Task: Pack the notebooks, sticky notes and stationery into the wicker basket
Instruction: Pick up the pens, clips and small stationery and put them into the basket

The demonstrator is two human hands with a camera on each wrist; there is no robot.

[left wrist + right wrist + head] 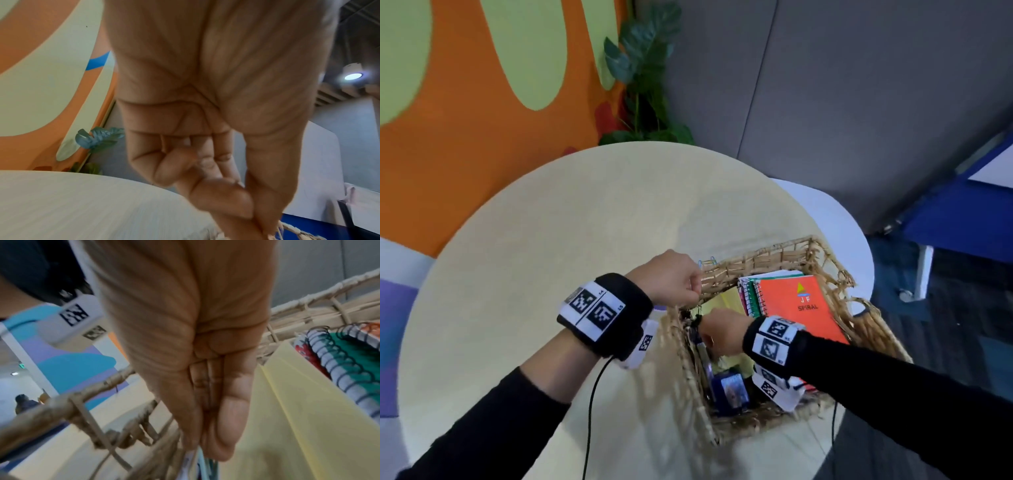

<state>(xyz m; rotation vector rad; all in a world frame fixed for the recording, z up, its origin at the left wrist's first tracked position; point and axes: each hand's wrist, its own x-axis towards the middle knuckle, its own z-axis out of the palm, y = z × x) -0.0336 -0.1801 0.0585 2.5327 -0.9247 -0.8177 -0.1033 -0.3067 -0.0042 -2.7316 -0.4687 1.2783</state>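
The wicker basket stands at the right front of the round table. Inside it an orange spiral notebook lies on other spiral notebooks, beside a yellow pad and a blue item. My left hand hovers at the basket's left rim, thumb and forefinger pinching what looks like a small black clip; the other fingers are curled. My right hand reaches inside the basket and pinches a thin flat packet against the left wall.
Coloured paper clips lie on the cream table just outside the basket's far-left corner. A white round surface adjoins the table at the right. A plant and an orange wall stand behind, with blue furniture on the right.
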